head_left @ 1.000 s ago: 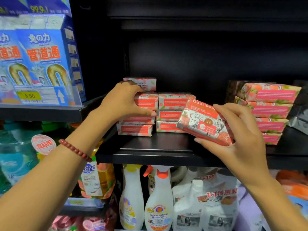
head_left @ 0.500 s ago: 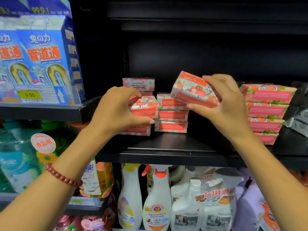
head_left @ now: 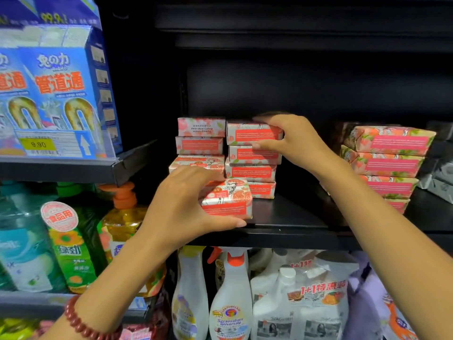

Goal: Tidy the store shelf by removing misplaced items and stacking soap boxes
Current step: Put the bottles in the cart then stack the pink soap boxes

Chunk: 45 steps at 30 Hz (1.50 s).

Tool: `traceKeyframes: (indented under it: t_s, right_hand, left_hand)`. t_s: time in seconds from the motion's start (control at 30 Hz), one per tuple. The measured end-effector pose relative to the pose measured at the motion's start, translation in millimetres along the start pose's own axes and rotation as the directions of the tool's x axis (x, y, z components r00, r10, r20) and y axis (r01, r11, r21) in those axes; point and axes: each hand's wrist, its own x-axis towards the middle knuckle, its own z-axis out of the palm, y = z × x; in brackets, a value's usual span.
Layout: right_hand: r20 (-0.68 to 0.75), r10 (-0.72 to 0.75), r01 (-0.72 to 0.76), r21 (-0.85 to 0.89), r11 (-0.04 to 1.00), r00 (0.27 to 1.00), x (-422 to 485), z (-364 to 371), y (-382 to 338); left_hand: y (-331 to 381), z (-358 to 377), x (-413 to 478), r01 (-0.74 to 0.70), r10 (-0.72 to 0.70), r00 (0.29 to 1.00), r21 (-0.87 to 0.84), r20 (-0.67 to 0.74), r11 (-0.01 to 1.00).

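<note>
One soap box (head_left: 253, 134), still grasped by the right hand (head_left: 297, 141), has been added to the middle stack (head_left: 251, 171); a second box (head_left: 226, 201) is held ready by the left hand (head_left: 180, 209).

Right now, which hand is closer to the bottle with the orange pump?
Left. The left hand, holding a soap box, is just right of the pump bottle; the right hand is farther right, up on the stack.

Black shelf (head_left: 289, 217). Left stack (head_left: 199, 146) of soap boxes at the far side. Middle stack (head_left: 252, 165) just right of it, four high. Single box (head_left: 226, 200) at the near edge; can't tell if it rests. Right stack (head_left: 389, 165) well apart. Grey packs (head_left: 438, 177) at the right end.
</note>
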Motion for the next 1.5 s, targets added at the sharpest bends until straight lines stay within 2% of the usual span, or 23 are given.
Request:
traceKeyframes:
  t_s: [0.37, 0.47, 0.53, 0.57, 0.63, 0.7, 0.8, 0.9, 0.97, 1.13, 1.5]
  right_hand:
    - [-0.04, 0.019, -0.025, -0.164, 0.986, 0.999, 0, 8, -6]
    - [-0.181, -0.028, -0.008, -0.194, 0.981, 0.983, -16, 3, -1]
    - [-0.303, -0.083, 0.051, -0.111, 0.993, 0.949, -40, -2, 3]
    - [-0.317, -0.098, 0.078, -0.077, 0.994, 0.943, -54, -4, 6]
    - [-0.223, -0.083, 0.072, -0.058, 0.996, 0.971, -80, -5, 14]
    - [-0.033, -0.018, 0.016, -0.049, 0.999, 0.999, -101, -6, 21]
    - [0.158, 0.038, -0.034, -0.034, 0.999, 0.987, -123, -10, 26]
    - [0.245, 0.051, -0.042, -0.04, 0.998, 0.968, -140, -7, 28]
    - [0.24, 0.063, -0.053, -0.047, 0.997, 0.969, -150, -3, 31]
    - [0.127, 0.066, -0.051, -0.117, 0.992, 0.99, -164, 10, 35]
    - [0.074, 0.061, -0.05, -0.136, 0.989, 0.995, -167, 14, 35]
  left_hand:
    - [13, 16, 6, 0.029, -0.032, 0.997, 0.043, 0.066, 0.999]
    - [20, 23, 14, 0.014, -0.022, 0.995, 0.074, 0.101, 0.997]
    - [22, 30, 19, -0.002, -0.011, 0.992, 0.1, 0.125, 0.995]
    - [23, 34, 22, -0.015, 0.001, 0.991, 0.107, 0.13, 0.994]
    - [24, 39, 25, -0.038, 0.021, 0.99, 0.121, 0.141, 0.992]
    - [25, 43, 26, -0.05, 0.031, 0.987, 0.121, 0.158, 0.991]
    - [26, 47, 26, -0.051, 0.034, 0.982, 0.087, 0.185, 0.995]
    - [27, 50, 25, -0.058, 0.041, 0.977, 0.078, 0.208, 0.995]
    - [28, 49, 21, -0.081, 0.06, 0.981, 0.104, 0.185, 0.991]
    - [24, 42, 4, -0.149, 0.146, 0.989, 0.165, 0.032, 0.975]
    - [21, 48, 12, -0.113, 0.113, 0.994, 0.151, 0.009, 0.982]
